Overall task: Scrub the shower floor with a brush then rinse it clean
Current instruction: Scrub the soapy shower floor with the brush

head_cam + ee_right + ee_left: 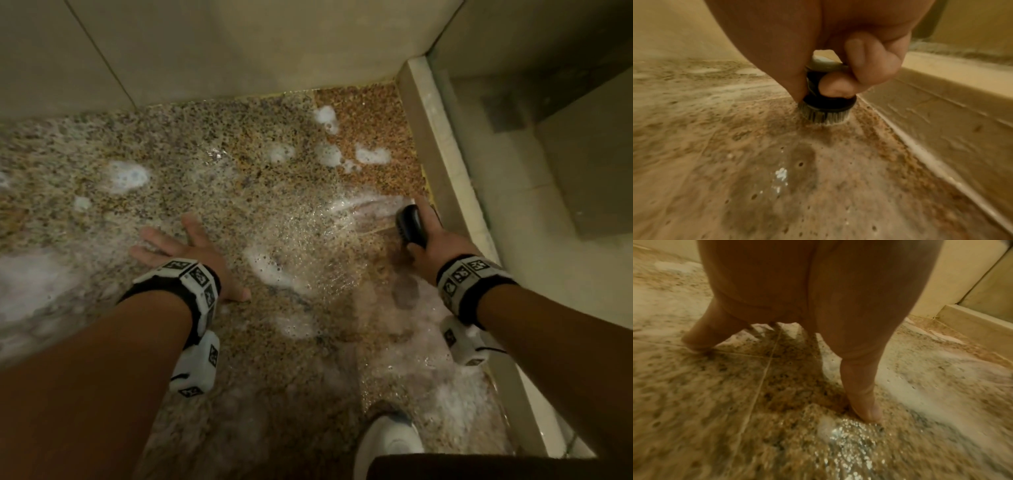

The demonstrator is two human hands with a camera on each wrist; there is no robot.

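Foam patches (128, 176) across wet floor (212, 192), curb (442, 164) beside brush (411, 224)

Bare forearms wear black wristbands (479, 279) carrying white camera blocks (197, 363) printed with black-and-white square markers.

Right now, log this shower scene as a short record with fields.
left hand: fingers spread, fingertips braced on the wet floor
right hand: grips the black scrub brush
brush contact: bristles on the speckled shower floor, beside the raised curb
floor state: wet, with foam patches not yet rinsed
stage: scrubbing
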